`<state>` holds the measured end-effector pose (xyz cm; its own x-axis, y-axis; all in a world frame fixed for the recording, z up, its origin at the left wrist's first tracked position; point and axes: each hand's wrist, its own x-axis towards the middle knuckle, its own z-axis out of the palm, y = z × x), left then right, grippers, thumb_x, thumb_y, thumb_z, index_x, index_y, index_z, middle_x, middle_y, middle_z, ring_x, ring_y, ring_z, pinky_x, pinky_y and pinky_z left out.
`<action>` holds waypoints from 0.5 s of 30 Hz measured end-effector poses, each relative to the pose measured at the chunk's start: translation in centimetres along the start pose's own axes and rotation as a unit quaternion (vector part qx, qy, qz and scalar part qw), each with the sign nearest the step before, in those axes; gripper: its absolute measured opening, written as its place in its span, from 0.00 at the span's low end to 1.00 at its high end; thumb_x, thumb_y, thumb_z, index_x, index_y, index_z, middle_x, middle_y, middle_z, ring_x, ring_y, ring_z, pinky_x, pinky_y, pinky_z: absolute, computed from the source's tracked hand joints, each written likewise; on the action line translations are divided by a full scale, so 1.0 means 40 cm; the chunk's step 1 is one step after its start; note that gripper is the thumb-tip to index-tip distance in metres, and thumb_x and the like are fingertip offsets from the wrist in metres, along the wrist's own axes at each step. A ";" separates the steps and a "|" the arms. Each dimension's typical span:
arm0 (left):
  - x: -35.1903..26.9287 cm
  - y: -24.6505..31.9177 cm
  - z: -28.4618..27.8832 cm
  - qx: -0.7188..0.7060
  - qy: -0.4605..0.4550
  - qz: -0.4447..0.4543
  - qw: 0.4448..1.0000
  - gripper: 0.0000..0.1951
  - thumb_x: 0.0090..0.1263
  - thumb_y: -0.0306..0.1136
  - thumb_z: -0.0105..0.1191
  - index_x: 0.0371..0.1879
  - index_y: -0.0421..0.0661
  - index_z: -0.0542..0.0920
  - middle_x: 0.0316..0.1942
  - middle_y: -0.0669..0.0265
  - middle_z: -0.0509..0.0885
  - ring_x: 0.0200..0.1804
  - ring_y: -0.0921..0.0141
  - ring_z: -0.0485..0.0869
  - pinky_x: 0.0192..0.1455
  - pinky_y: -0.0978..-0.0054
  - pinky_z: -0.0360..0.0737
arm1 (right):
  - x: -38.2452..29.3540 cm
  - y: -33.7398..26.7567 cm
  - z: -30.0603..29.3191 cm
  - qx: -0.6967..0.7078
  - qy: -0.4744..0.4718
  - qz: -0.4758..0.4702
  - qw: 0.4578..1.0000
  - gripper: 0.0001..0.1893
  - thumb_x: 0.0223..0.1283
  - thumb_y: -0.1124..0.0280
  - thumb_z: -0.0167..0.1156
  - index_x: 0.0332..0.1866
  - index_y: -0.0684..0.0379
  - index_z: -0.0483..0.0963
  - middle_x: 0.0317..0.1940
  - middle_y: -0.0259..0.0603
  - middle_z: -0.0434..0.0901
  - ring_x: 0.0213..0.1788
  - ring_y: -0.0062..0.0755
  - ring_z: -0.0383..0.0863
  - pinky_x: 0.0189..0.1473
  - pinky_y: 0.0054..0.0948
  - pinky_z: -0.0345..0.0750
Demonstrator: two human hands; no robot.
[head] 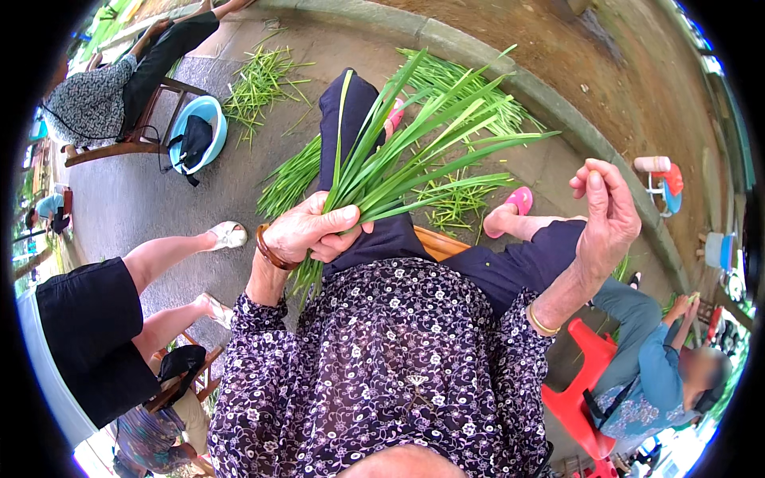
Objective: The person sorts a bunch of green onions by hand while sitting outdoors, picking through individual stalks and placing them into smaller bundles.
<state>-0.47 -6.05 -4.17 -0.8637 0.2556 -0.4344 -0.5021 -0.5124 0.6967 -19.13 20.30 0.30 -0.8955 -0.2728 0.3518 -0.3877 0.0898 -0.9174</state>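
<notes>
My left hand (317,230), with a brown bangle at the wrist, is closed around a bunch of long green grass-like leaves (394,173). The leaves fan out away from me over my lap, and their lower ends hang below the fist. Raised off to the right, apart from the bunch, my right hand (606,209) has its thumb and fingertips brought together. Whether something tiny is pinched there is not clear. Beneath the bunch, more long leaves (293,179) lie beside my left leg, and short cut pieces (457,200) are scattered on the ground between my feet.
A larger pile of leaves (472,89) lies along the stone curb (538,89). Trimmings (263,83) lie near a blue basin (221,131) holding a black bag. One person stands at left; others sit nearby, one on a red plastic chair (574,394).
</notes>
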 end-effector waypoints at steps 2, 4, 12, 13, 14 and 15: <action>-0.001 0.002 0.006 0.003 0.002 0.004 1.000 0.15 0.67 0.42 0.44 0.35 0.40 0.72 0.12 0.78 0.59 0.11 0.85 0.53 0.11 0.85 0.46 | 0.004 -0.019 0.010 0.014 -0.044 -0.037 0.998 0.05 0.55 0.80 0.54 0.36 0.68 0.74 0.33 0.38 0.75 0.29 0.20 0.74 0.34 0.17 0.72; -0.003 0.002 0.010 0.007 0.010 -0.001 1.000 0.15 0.67 0.42 0.44 0.35 0.40 0.72 0.12 0.78 0.58 0.12 0.86 0.53 0.12 0.85 0.46 | 0.006 -0.022 0.018 0.020 -0.084 -0.080 0.993 0.06 0.54 0.82 0.53 0.36 0.69 0.74 0.34 0.40 0.74 0.27 0.20 0.73 0.29 0.16 0.72; -0.002 0.011 0.032 0.074 0.068 -0.012 0.995 0.16 0.66 0.43 0.47 0.34 0.39 0.73 0.12 0.79 0.59 0.13 0.85 0.53 0.14 0.85 0.47 | -0.016 -0.050 0.045 0.065 -0.145 -0.054 0.986 0.07 0.54 0.82 0.53 0.38 0.69 0.74 0.35 0.43 0.74 0.26 0.17 0.72 0.16 0.11 0.67; -0.003 0.008 0.034 0.082 0.067 -0.007 0.994 0.15 0.66 0.42 0.46 0.34 0.39 0.74 0.12 0.80 0.58 0.13 0.86 0.53 0.14 0.86 0.47 | -0.015 -0.048 0.048 0.072 -0.150 -0.030 0.986 0.07 0.55 0.81 0.52 0.38 0.69 0.74 0.34 0.43 0.75 0.26 0.17 0.71 0.16 0.11 0.66; -0.004 0.006 0.036 0.089 0.066 -0.003 0.994 0.15 0.67 0.42 0.46 0.34 0.40 0.74 0.12 0.81 0.58 0.14 0.86 0.53 0.14 0.86 0.47 | -0.012 -0.046 0.050 0.079 -0.156 -0.007 0.985 0.07 0.56 0.80 0.52 0.39 0.68 0.74 0.34 0.42 0.75 0.26 0.16 0.71 0.15 0.11 0.66; -0.004 0.005 0.038 0.094 0.064 -0.001 0.993 0.15 0.67 0.42 0.46 0.34 0.40 0.74 0.12 0.82 0.58 0.14 0.86 0.54 0.14 0.86 0.47 | -0.011 -0.045 0.055 0.077 -0.164 0.011 0.983 0.08 0.56 0.79 0.52 0.39 0.67 0.74 0.34 0.41 0.75 0.26 0.15 0.71 0.15 0.10 0.65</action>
<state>-0.50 -4.95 -3.07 -0.8560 0.1433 -0.4968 -0.5136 -0.3468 0.7849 -17.55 18.15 1.40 -0.7751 -0.5684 0.2761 -0.3094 -0.0395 -0.9501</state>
